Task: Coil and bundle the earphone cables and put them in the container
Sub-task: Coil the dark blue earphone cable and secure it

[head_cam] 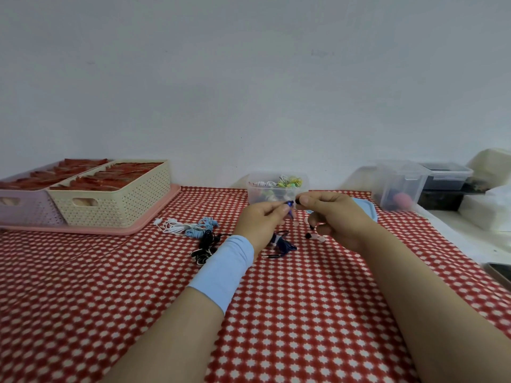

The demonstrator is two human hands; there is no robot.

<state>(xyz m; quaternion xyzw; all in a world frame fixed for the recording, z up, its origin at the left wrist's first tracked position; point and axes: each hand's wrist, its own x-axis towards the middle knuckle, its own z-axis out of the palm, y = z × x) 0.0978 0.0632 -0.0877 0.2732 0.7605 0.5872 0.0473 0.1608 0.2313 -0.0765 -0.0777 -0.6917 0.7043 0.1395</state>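
My left hand [261, 221] pinches a dark blue earbud [289, 204] of the blue earphone cable [284, 244], which hangs down to the cloth with its plug lying there. My right hand [336, 217] pinches a black earbud tip [298, 200] beside it. Both hands hover just in front of the clear container [276, 189], which holds several coiled earphones. Loose white [172, 226], light blue [200, 228] and black [206, 246] earphone cables lie tangled to the left.
A cream basket [116, 200] and a lilac basket [25, 208] stand on a pink tray at back left. A blue lid [366, 210] lies behind my right hand. Clear and dark boxes [401, 186] sit at back right. A phone [499, 273] lies at the right edge.
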